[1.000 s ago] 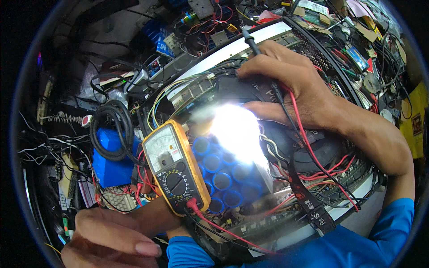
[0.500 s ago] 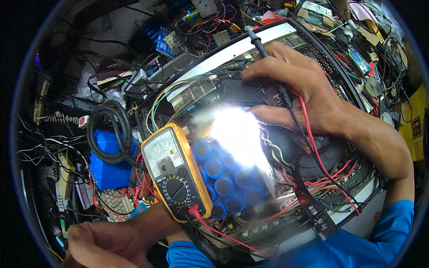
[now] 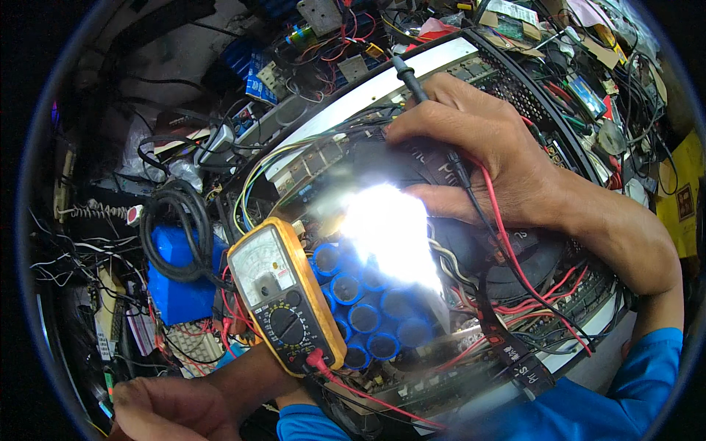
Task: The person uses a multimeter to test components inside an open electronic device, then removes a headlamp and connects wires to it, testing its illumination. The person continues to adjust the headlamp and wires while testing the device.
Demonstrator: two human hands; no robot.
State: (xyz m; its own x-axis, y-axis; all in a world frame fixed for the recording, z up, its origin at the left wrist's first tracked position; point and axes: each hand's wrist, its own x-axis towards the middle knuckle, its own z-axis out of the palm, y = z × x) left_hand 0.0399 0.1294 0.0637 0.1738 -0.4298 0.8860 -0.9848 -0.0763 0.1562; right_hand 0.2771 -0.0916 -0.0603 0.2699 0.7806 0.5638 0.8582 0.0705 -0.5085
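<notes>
My right hand (image 3: pixel 489 143) is closed around a pair of multimeter test probes (image 3: pixel 407 76), with a red and a black lead running down past the wrist. Its thumb reaches to the edge of a bright white glare (image 3: pixel 386 224), which hides whatever is beneath it. In front of my left forearm rests a yellow-cased analog multimeter (image 3: pixel 283 294), a red plug in its lower end. Several blue cylindrical capacitors (image 3: pixel 364 317) stand beside it. At the lower left my left hand (image 3: pixel 173 408) is curled with fingers drawn in; what they hold, if anything, is hidden.
Beneath my hands lies a large opened device with circuit boards and a white panel edge (image 3: pixel 382 77). A dark printed strap (image 3: pixel 507 345) crosses it. Coiled black cable (image 3: pixel 176 228) lies over a blue block (image 3: pixel 173 294). Tangled wires and loose parts crowd both sides; a yellow box (image 3: pixel 684 195) is far right.
The view has shifted slightly, and the multimeter sits a little lower and further left in it. My right hand keeps its grip on the probes; my left hand stays curled.
</notes>
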